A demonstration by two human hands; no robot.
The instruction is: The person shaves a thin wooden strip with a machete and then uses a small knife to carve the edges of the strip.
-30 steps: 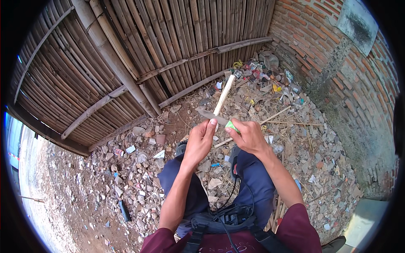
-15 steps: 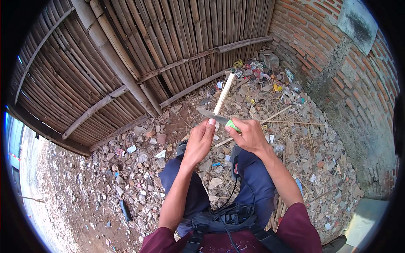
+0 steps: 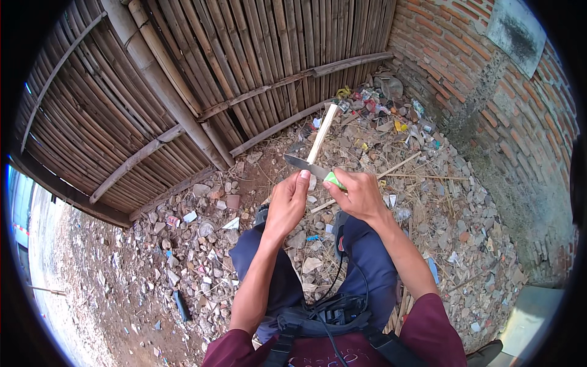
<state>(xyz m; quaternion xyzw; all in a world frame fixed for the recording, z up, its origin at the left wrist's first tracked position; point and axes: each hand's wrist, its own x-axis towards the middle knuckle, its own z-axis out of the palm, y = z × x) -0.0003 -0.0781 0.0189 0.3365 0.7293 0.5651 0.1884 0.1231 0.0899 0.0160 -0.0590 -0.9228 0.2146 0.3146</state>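
A pale strip of split bamboo or wood (image 3: 322, 136) points away from me, slanting up to the right, and its lower end is in my left hand (image 3: 286, 207). The left fingers are closed round it, with the thumb up against the blade. My right hand (image 3: 361, 197) grips a knife (image 3: 299, 163) by its bright green handle. Its blade lies across the strip just beyond my left thumb, the tip pointing left. How deep the edge sits in the strip cannot be made out.
Stones, rubble and litter cover the ground (image 3: 202, 263) round my feet. A slatted bamboo wall (image 3: 263, 49) rises ahead and left; a brick wall (image 3: 477, 79) stands right. Thin sticks (image 3: 400, 165) lie beyond my right hand. A black cable (image 3: 333, 278) hangs between my knees.
Both hands, the knife and the strip have shifted very slightly left and away from me. The grips look the same, and the blade still crosses the strip.
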